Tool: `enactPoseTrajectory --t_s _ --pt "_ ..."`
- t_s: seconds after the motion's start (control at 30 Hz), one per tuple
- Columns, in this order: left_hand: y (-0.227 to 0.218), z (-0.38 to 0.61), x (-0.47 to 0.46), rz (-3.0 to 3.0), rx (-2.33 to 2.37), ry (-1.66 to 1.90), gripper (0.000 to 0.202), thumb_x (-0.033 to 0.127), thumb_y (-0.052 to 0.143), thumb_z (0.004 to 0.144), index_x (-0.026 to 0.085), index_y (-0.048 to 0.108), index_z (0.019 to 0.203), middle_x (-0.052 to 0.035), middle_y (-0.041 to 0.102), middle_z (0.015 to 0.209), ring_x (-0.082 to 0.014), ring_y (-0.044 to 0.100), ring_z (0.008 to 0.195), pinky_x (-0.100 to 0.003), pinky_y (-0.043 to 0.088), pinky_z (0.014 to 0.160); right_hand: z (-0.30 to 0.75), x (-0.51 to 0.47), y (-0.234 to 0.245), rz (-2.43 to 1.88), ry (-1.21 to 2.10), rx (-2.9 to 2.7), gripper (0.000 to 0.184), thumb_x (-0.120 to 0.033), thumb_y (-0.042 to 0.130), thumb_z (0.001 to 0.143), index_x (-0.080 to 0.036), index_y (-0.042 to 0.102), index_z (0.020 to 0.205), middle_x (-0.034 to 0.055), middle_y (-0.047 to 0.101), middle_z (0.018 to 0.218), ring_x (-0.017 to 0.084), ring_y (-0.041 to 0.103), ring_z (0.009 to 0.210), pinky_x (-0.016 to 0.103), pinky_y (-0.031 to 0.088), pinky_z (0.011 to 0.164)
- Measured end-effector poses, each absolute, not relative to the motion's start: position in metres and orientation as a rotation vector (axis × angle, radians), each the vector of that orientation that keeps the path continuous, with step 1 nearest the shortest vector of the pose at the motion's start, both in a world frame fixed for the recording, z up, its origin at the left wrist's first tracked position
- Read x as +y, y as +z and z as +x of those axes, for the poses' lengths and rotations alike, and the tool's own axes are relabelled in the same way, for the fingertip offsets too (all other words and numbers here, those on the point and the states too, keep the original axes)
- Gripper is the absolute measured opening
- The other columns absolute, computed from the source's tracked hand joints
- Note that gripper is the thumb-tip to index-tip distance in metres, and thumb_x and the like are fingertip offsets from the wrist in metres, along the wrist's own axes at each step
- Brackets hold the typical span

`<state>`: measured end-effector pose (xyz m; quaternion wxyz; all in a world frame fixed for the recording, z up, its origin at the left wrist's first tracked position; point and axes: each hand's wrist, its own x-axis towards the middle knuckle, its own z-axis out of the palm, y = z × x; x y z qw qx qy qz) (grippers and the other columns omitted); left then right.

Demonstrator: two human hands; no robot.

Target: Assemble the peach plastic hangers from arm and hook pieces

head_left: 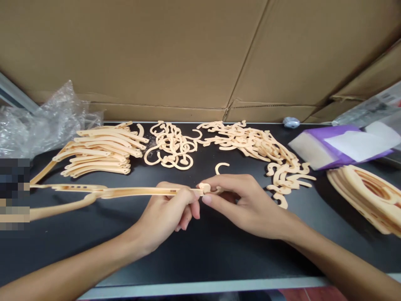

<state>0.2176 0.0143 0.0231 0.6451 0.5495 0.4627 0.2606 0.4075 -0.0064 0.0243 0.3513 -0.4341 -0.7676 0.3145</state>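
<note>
My left hand (pixel 171 211) is closed around the end of a long peach plastic hanger arm (pixel 125 192) that stretches out to the left over the black table (pixel 200 251). My right hand (pixel 241 200) pinches a small peach hook piece (pixel 209 188) against the tip of that arm. Both hands meet just in front of the table's centre. A single loose hook (pixel 221 167) lies just beyond my right hand.
A stack of hanger arms (pixel 103 150) lies at the back left, tangled hooks (pixel 172 146) in the middle, more hook pieces (pixel 260 146) to the right. Finished hangers (pixel 369 196) are piled at far right beside a purple packet (pixel 338 146). Crumpled plastic (pixel 40 121) and cardboard (pixel 188 54) stand behind.
</note>
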Motion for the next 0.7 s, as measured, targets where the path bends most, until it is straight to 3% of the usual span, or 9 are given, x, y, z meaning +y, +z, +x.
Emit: enactPoseTrajectory --t_s 0.2,0.4,0.57,0.7 --pt "0.022 0.217 0.013 1.28 1.028 0.549 0.039 0.036 0.048 0.079 0.017 0.061 0.047 0.0013 0.045 0.034 -0.0073 0.036 0.032 -0.021 0.026 0.038 0.405 -0.008 0.02 -1.057 0.749 -1.915 0.004 -0.021 0.068 0.089 -0.018 0.071 0.091 -0.0031 0.07 0.074 0.006 0.053 0.057 0.018 0.038 0.05" --pt "0.026 0.22 0.013 1.194 0.949 0.502 0.041 0.038 0.05 0.078 0.017 0.06 0.045 0.0011 0.042 0.033 -0.0077 0.036 0.03 -0.022 0.026 0.036 0.404 -0.014 0.021 -1.111 0.609 -1.928 0.004 -0.022 0.066 0.091 -0.02 0.07 0.091 -0.0036 0.066 0.067 0.007 0.046 0.05 0.021 0.033 0.044" --pt "0.028 0.221 0.013 1.082 0.938 0.392 0.049 0.054 0.052 0.082 0.017 0.06 0.05 0.0019 0.042 0.035 -0.0079 0.037 0.033 -0.02 0.023 0.035 0.401 -0.015 0.025 -1.183 0.664 -1.906 0.018 -0.023 0.06 0.094 -0.019 0.063 0.077 -0.0061 0.047 0.055 0.007 0.037 0.048 0.022 0.03 0.043" --pt "0.032 0.218 0.006 1.274 0.879 0.32 0.047 0.052 0.053 0.085 0.018 0.059 0.054 0.0021 0.045 0.039 -0.0082 0.038 0.035 -0.021 0.025 0.037 0.405 -0.012 0.027 -1.226 0.76 -1.89 0.021 -0.028 0.057 0.095 -0.019 0.061 0.077 -0.0056 0.048 0.058 0.008 0.039 0.05 0.021 0.032 0.046"
